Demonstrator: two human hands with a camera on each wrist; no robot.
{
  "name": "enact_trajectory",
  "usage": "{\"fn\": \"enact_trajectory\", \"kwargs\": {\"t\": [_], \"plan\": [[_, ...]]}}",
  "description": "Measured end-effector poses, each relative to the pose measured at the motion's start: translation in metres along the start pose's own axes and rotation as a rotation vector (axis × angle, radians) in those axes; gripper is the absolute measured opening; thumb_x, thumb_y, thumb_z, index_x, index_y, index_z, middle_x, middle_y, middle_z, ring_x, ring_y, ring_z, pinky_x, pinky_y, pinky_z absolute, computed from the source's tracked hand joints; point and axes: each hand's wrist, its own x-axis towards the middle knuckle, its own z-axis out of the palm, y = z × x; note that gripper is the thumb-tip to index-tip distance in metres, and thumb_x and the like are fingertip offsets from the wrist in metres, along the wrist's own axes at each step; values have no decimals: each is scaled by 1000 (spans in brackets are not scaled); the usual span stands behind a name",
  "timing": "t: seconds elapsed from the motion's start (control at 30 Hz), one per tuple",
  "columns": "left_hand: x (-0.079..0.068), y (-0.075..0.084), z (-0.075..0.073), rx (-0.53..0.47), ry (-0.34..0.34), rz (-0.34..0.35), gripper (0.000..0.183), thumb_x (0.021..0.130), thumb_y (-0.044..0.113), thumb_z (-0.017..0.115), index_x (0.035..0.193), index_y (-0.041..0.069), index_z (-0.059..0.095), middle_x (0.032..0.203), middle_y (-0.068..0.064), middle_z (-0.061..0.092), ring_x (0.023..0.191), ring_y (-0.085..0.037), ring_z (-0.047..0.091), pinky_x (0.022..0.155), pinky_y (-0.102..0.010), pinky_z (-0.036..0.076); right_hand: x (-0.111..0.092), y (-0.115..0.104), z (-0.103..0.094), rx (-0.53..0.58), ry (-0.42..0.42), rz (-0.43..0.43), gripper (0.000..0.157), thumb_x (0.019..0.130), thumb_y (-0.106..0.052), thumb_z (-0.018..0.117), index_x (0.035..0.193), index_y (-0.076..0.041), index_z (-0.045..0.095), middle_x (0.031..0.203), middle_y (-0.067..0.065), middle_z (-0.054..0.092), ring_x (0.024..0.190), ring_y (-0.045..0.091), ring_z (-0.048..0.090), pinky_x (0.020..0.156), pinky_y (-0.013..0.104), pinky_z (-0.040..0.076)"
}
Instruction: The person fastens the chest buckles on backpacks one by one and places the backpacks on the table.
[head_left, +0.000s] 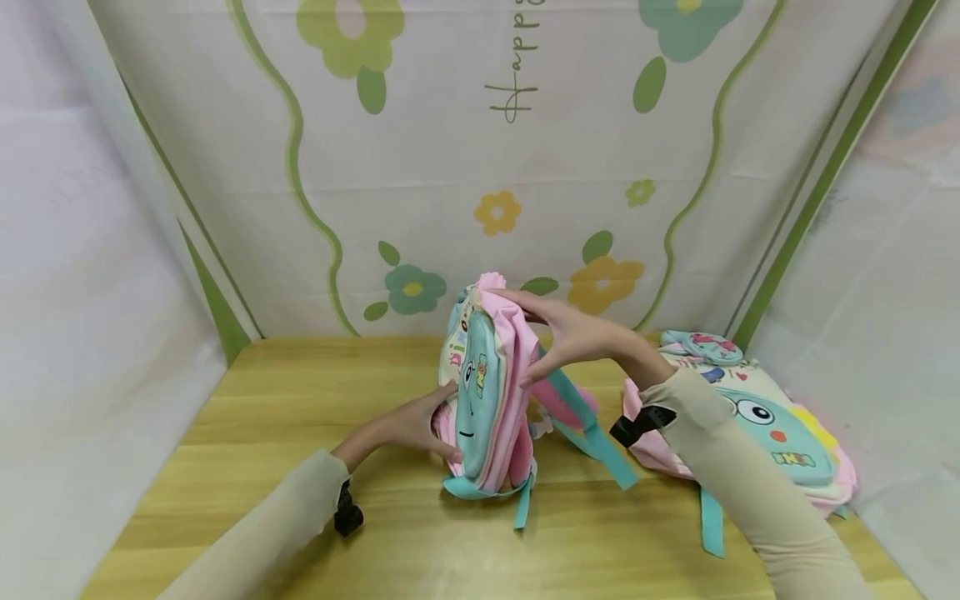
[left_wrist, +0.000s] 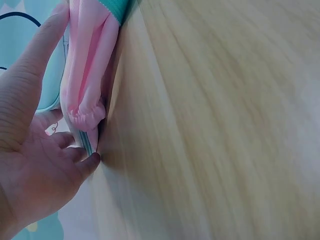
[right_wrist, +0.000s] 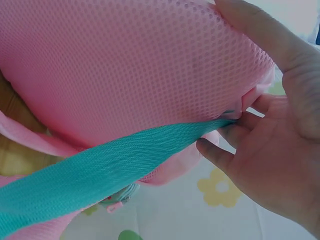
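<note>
A child's pink, cream and teal backpack (head_left: 478,400), with a cartoon eye on its front pocket, stands on the table turned partly sideways. My left hand (head_left: 411,423) grips its lower left side, thumb on the front pocket. In the left wrist view, the fingers bend around the pink gathered side (left_wrist: 85,65). Up at the right, my right hand (head_left: 581,335) holds the upper back side, thumb and fingers spread across it. The right wrist view shows the pink mesh back panel (right_wrist: 135,65) and a teal strap (right_wrist: 115,155) running to the fingertips.
A second, similar backpack (head_left: 780,433) lies face up at the right, partly behind my right sleeve (head_left: 742,475). Its teal strap (head_left: 711,523) trails on the wooden table (head_left: 300,392). A flower-printed cloth (head_left: 420,192) hangs behind, with white cloth walls at both sides.
</note>
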Motion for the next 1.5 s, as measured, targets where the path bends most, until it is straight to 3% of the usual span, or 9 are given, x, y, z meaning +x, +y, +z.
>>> {"fn": "enact_trajectory", "kwargs": {"t": [0.23, 0.43, 0.57, 0.87, 1.13, 1.3, 1.5], "plan": [[-12, 1, -2, -15, 26, 33, 121, 77, 43, 89, 162, 0, 14, 167, -22, 22, 152, -35, 30, 121, -52, 32, 16, -8, 13, 13, 24, -2, 115, 73, -23, 94, 163, -19, 23, 165, 6, 34, 151, 24, 34, 124, 48, 29], [-21, 4, -13, -7, 60, -9, 113, 78, 51, 86, 163, 14, 22, 165, -15, 32, 149, -35, 37, 118, -56, 35, 21, -6, 23, 66, 62, -27, 113, 75, -25, 92, 163, -23, 23, 166, 2, 31, 150, 20, 34, 124, 44, 30], [-28, 12, -27, 43, 136, -3, 103, 80, 54, 83, 162, 21, 29, 164, -15, 34, 148, -42, 36, 115, -62, 37, 21, -6, 27, 83, 69, -21, 112, 76, -27, 92, 163, -26, 22, 167, 1, 27, 152, 20, 31, 125, 45, 29], [-39, 50, -77, -3, 360, 199, 95, 85, 27, 83, 161, 10, 29, 163, -19, 34, 146, -46, 38, 113, -62, 39, 31, -11, 36, 135, 81, -59, 111, 76, -22, 91, 163, -28, 22, 168, -2, 26, 153, 19, 31, 124, 43, 29], [-55, 91, -111, 10, 522, 277, 95, 84, 27, 82, 162, 19, 27, 167, -10, 27, 152, -39, 30, 117, -61, 35, 47, -21, 48, 205, 74, -42, 111, 77, -21, 91, 163, -35, 22, 166, -5, 29, 150, 10, 35, 121, 35, 34], [-66, 103, -121, 58, 542, 286, 99, 81, 25, 86, 161, 22, 29, 166, -7, 30, 151, -36, 32, 115, -61, 38, 57, -26, 57, 214, 46, -29, 111, 79, -23, 89, 163, -35, 18, 167, -3, 28, 151, 10, 33, 121, 35, 34], [-72, 107, -122, 92, 519, 289, 100, 80, 28, 87, 161, 21, 29, 165, -6, 33, 150, -30, 34, 116, -59, 37, 63, -28, 64, 262, 44, -28, 111, 82, -17, 86, 164, -33, 13, 170, -5, 17, 155, 11, 23, 124, 39, 29]]}}
